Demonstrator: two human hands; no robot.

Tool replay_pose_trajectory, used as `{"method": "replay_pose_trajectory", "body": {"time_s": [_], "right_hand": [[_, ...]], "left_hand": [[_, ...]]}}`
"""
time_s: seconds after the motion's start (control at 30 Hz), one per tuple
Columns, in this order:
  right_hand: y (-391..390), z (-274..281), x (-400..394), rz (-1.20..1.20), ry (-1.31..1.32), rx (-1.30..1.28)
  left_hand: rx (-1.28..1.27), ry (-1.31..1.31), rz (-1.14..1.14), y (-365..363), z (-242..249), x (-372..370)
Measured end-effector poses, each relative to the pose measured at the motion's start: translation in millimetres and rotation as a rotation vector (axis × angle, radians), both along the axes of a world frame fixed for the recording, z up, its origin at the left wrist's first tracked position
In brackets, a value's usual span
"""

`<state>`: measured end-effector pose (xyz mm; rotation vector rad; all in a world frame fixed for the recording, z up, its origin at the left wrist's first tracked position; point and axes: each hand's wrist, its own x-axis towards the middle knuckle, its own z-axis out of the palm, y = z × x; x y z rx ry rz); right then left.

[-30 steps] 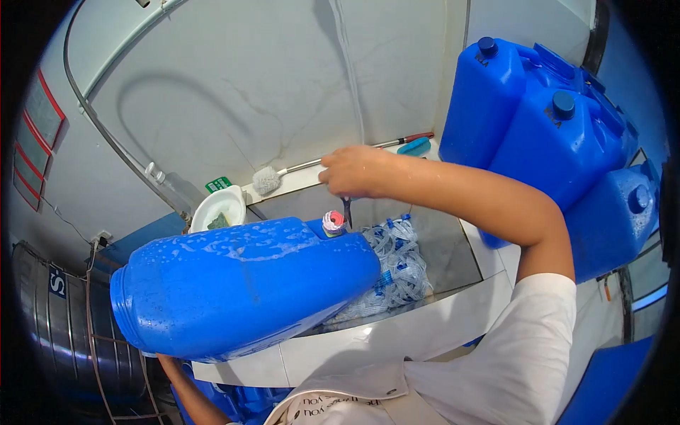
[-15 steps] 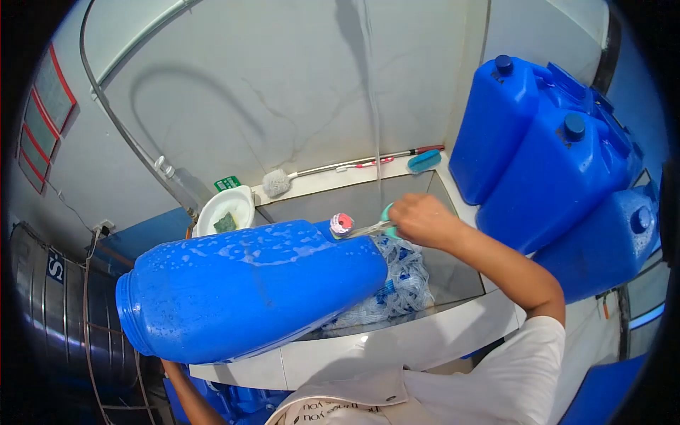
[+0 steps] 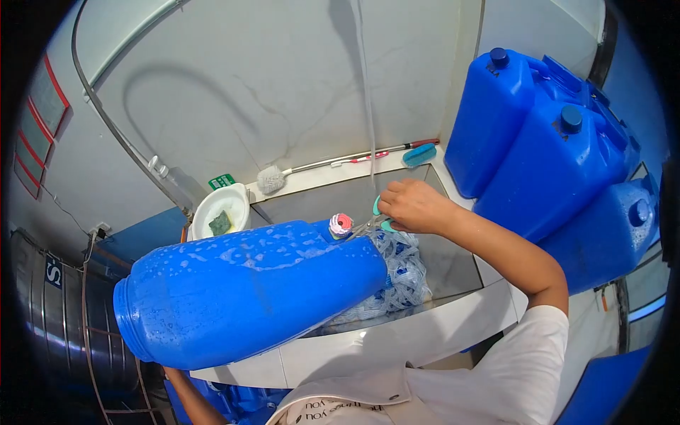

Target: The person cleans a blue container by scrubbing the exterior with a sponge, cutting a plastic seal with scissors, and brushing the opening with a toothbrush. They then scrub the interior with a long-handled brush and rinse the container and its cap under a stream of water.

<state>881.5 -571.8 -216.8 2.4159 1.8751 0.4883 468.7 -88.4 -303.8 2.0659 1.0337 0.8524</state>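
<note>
A large wet blue plastic jerrycan (image 3: pixel 255 283) lies on its side across the front of the sink (image 3: pixel 453 269), soap suds on its upper face. My right hand (image 3: pixel 414 205) grips scissors (image 3: pixel 365 227) with green handles, fingers in the loops. Their blades are at the jerrycan's spout, beside a round pink-and-white cap or seal (image 3: pixel 341 224). Under the jerrycan's wide left end is my left hand (image 3: pixel 170 371), its fingers hidden by the can. Crumpled clear and blue plastic wrappers (image 3: pixel 404 273) fill the sink below the spout.
Several blue jerrycans (image 3: pixel 538 163) stand at the right. Along the back ledge lie a long-handled brush (image 3: pixel 270 180), a red-and-white toothbrush (image 3: pixel 361 159) and a teal scrub brush (image 3: pixel 419 155). A white basin (image 3: pixel 237 205) holds a green sponge (image 3: pixel 220 224). A steel tank (image 3: pixel 64 326) stands left.
The scissors' handles have spread apart and the blades opened beside the cap. My right hand has shifted slightly left and up. The jerrycan stays almost in place.
</note>
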Motion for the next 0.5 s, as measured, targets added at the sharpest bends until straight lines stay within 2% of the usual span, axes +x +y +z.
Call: {"method": "replay_pose_trajectory", "body": {"time_s": [0.13,0.27,0.33,0.4,0.43,0.5], "right_hand": [[3.0,-4.5,3.1,0.038,0.024,-0.016],[5.3,-28.5,-0.2,-0.034,0.039,0.015],[2.5,-23.6,-2.0,-0.054,0.043,0.031],[-9.5,-14.5,-1.0,-0.1,0.216,-0.038],[-17.9,-13.4,4.3,-0.1,0.212,-0.032],[-35.0,-12.5,14.4,-0.335,0.655,0.024]], "left_hand": [[0.0,-0.002,0.005,-2.5,-1.8,-1.7],[-0.001,-0.004,0.008,-2.7,-1.8,-8.9],[-0.003,-0.007,0.009,-3.6,-3.0,-10.0],[0.001,-0.007,0.009,-4.0,-2.4,-9.2],[0.001,-0.01,0.009,-4.3,-2.5,-8.0],[0.001,-0.012,0.007,-4.4,-3.6,-9.5]]}}
